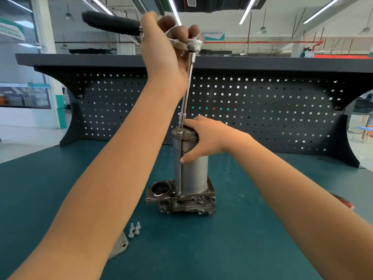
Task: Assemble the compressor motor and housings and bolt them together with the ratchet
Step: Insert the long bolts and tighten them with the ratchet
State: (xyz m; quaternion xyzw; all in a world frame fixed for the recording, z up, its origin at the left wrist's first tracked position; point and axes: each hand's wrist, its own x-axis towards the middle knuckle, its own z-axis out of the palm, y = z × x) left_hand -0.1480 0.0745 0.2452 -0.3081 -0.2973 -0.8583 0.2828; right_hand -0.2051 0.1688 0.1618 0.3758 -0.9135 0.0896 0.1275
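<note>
Teal matting (262, 229) covers the workbench, and a dark perforated back panel (262, 110) rises along its far edge. At the middle of the mat stands the compressor assembly. Its grey cylindrical motor (194, 174) is upright, long axis vertical, seated in a darker cast housing (181, 201) that rests on the mat. That housing has a round open bore facing upward on its left side. A thin silver rod runs down the cylinder's left flank, from the end cap (186, 135) at its top to the housing.

Above it is the ratchet (113, 23). Its black handle lies nearly level, pointing left and a little upward, with the metal head at its right end. From the head a chrome extension bar (187, 87) drops almost vertically, leaning slightly left toward the bottom, and its socket sits on the left edge of the end cap.

The left hand (167, 47), raised and blurred, has its fingers curled round the ratchet beside the head. The right hand (207, 138) grips the top of the motor, fingers over the cap and thumb pressed down the cylinder's side.

On the near left of the mat lies a pale metal plate (120, 246), partly hidden by the left forearm. Four small bolts (134, 230) are clustered just beside it. A red object (343, 202) shows past the right forearm.
</note>
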